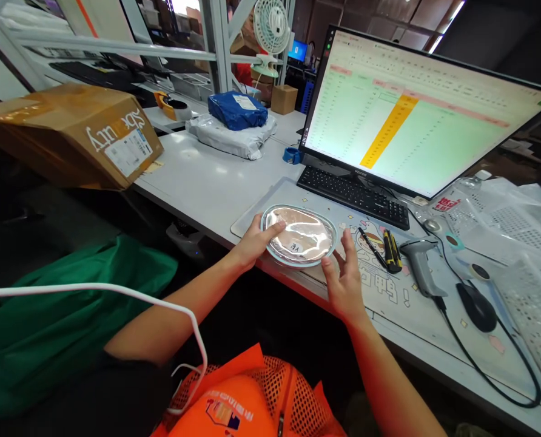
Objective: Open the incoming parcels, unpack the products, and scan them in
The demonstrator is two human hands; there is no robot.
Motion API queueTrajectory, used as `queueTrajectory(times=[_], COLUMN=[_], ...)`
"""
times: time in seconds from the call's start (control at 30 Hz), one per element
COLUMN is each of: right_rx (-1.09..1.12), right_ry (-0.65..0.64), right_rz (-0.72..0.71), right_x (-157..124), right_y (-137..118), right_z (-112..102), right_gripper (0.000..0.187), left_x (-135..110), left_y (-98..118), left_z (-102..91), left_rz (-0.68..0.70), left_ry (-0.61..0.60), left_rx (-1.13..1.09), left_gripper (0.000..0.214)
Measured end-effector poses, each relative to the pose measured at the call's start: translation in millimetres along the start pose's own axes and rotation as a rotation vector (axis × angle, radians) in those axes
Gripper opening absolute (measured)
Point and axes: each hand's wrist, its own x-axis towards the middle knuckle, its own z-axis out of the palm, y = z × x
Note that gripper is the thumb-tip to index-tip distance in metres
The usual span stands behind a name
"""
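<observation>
In the head view, the left hand (253, 244) is closed on the left end of an oval container (300, 233), thumb lying over its clear, shiny top and the other fingers mostly hidden at the side and underneath. The container reaches rightward from this grip, its top facing up, above the front edge of the desk mat (279, 189). At its opposite end the right hand (347, 285) is spread, with thumb and forefinger well parted; the thumb is at the lower right rim, and whether it touches I cannot tell.

Beyond the grip are the keyboard (355, 195) and the monitor (425, 109). To the right of the right hand lie a black pen (371, 246), a yellow-and-black cutter (392, 252), a grey scanner (420, 262) and, farther out, a mouse (477, 306). Well to the left of the grip is a cardboard box (56, 130).
</observation>
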Motion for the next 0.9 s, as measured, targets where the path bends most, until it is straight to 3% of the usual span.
queueTrajectory(times=[0.17, 0.23, 0.37, 0.43, 0.53, 0.63, 0.73, 0.9], right_rx=[0.127, 0.149, 0.219, 0.284, 0.347, 0.331, 0.205, 0.111], right_ry=[-0.111, -0.116, -0.033, -0.041, -0.082, -0.236, -0.462, -0.586], right_rz=[0.172, 0.211, 0.168, 0.152, 0.143, 0.094, -0.016, -0.133], right_x=[23.8, 26.6, 14.1, 10.7, 20.7, 40.0, 55.4, 65.5], right_y=[3.5, 5.9, 3.5, 1.3, -1.7, -8.7, -18.1, -24.1], right_z=[-5.9, 1.4, 8.4, 0.6, -18.7, -30.3, -28.8, -24.3], right_gripper=[0.083, 0.087, 0.086, 0.077, 0.059, 0.049, 0.04, 0.036], left_x=[42.8, 52.9, 50.4, 43.5, 31.1, 18.0, 8.4, 1.8], left_y=[38.1, 50.3, 53.5, 48.4, 41.0, 36.2, 33.9, 37.9], left_z=[2.5, 6.5, 5.4, -0.9, -8.9, -8.2, -2.5, -0.7], left_rz=[-0.378, -0.436, -0.212, -0.118, -0.164, -0.236, -0.255, -0.275], left_ry=[-0.328, -0.345, -0.264, -0.386, -0.659, -0.804, -0.865, -0.877], left_rx=[0.353, 0.474, 0.416, 0.333, 0.254, 0.217, 0.236, 0.27], left_gripper=[0.06, 0.053, 0.049, 0.054, 0.061, 0.066, 0.066, 0.064])
